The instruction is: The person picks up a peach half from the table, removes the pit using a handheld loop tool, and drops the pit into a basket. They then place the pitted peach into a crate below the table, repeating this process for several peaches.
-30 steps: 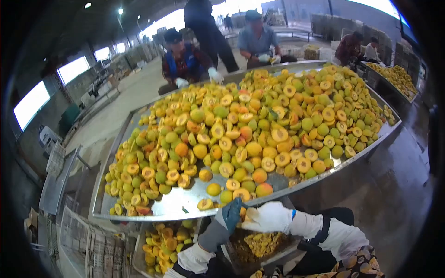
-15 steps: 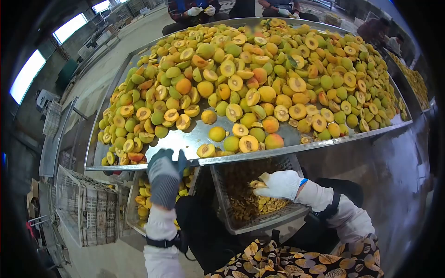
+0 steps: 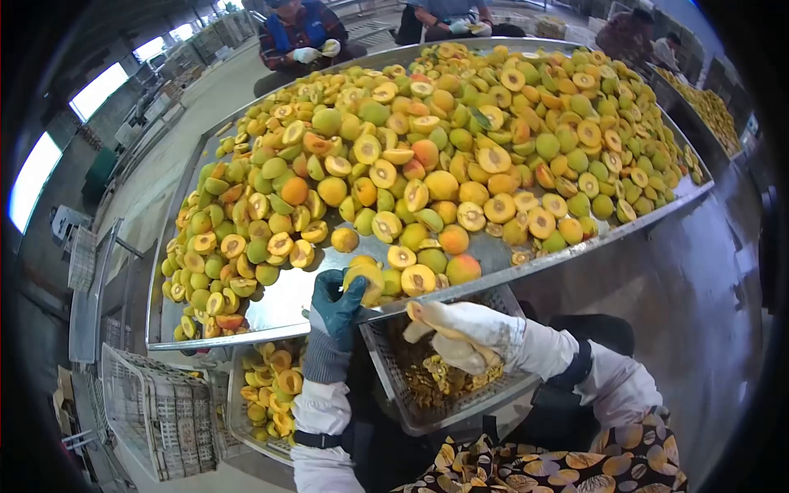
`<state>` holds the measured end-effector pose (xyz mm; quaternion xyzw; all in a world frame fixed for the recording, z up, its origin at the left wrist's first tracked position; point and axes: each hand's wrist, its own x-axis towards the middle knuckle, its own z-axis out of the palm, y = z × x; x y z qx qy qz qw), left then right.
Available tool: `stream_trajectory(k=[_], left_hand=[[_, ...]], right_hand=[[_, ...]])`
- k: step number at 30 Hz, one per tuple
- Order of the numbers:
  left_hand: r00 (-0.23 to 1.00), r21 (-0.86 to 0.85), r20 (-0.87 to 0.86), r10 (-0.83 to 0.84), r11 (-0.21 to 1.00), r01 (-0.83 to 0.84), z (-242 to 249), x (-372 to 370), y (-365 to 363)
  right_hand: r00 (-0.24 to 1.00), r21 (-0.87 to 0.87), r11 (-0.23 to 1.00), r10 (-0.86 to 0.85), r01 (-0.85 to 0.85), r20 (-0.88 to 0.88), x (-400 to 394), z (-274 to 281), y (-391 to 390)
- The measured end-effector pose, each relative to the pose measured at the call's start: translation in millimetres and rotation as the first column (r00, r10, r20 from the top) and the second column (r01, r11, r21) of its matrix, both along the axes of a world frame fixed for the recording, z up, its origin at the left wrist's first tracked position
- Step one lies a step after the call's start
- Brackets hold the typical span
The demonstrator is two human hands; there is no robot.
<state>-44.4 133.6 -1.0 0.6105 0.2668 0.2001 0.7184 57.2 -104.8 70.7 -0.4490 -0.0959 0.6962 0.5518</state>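
My left hand (image 3: 337,300), in a teal and grey glove, pinches a yellow peach half (image 3: 367,282) at the near edge of the metal table (image 3: 275,314). To its right, my right hand (image 3: 468,333) in a white glove hovers over a grey crate (image 3: 444,419) of peach pits (image 3: 448,378). Its fingers are bent together, with a small brownish tip (image 3: 413,311) showing at the front; what it holds I cannot make out. Cut and whole peaches (image 3: 427,185) cover most of the table.
Below the table, left of my legs, stands a crate of peach halves (image 3: 271,394). Stacked white crates (image 3: 156,411) sit farther left. Across the table a person (image 3: 300,37) and another person (image 3: 452,20) hold fruit in gloved hands. A second fruit-covered table (image 3: 703,107) stands at right.
My left hand has moved right along the table edge and taken hold of a peach half. My right hand has risen from low over the pit crate toward the table edge. The view has shifted.
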Motion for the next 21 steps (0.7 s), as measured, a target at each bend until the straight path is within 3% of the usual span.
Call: stream_trajectory(k=[2,6,7,9,11,12,14,15,16,18,20,21], left_hand=[[0.979,-0.313,0.200,0.035,0.949,0.030,17,2,-38],[0.949,-0.307,0.309,-0.061,0.938,0.161,40,0,-72],[0.922,-0.232,0.360,-0.145,0.943,0.239,23,-1,-65],[0.899,0.061,0.397,-0.184,0.983,0.174,11,-2,-67],[0.897,-0.195,0.423,-0.125,0.955,0.225,-12,-1,-55],[0.888,-0.029,0.449,-0.102,0.991,0.128,-21,1,-59],[0.862,0.294,0.501,-0.076,0.952,-0.087,-34,6,-73],[0.892,0.020,0.453,0.006,1.000,-0.017,-24,5,-78],[0.913,-0.281,0.392,0.117,0.960,-0.003,-13,5,-82],[0.915,-0.253,0.379,0.135,0.967,-0.038,-12,9,-92],[0.927,0.205,0.374,0.021,0.973,-0.105,-26,11,-87],[0.947,0.539,0.319,0.020,0.818,-0.199,-18,13,-89]], right_hand=[[0.998,0.066,0.997,-0.052,0.050,0.026,-2,4,3],[0.977,0.105,0.982,-0.172,0.159,0.129,3,-17,4],[0.968,0.021,0.986,-0.165,0.164,0.190,6,-16,7],[0.868,0.034,0.992,-0.126,0.125,0.480,13,-7,0],[0.717,0.070,0.985,-0.162,0.157,0.678,9,2,-5],[0.666,0.032,0.993,-0.097,0.109,0.740,6,8,-6],[0.542,-0.053,0.998,0.032,0.024,0.840,3,14,-6],[0.441,-0.026,0.998,0.051,-0.062,0.896,1,5,-6],[0.442,-0.130,0.986,0.164,-0.106,0.882,-2,15,-5],[0.285,-0.031,0.997,0.049,-0.069,0.957,-7,1,-4],[0.065,0.033,0.999,-0.034,0.013,0.997,-12,-11,-4],[-0.051,0.072,0.996,-0.070,0.047,0.996,-12,-16,-2]])
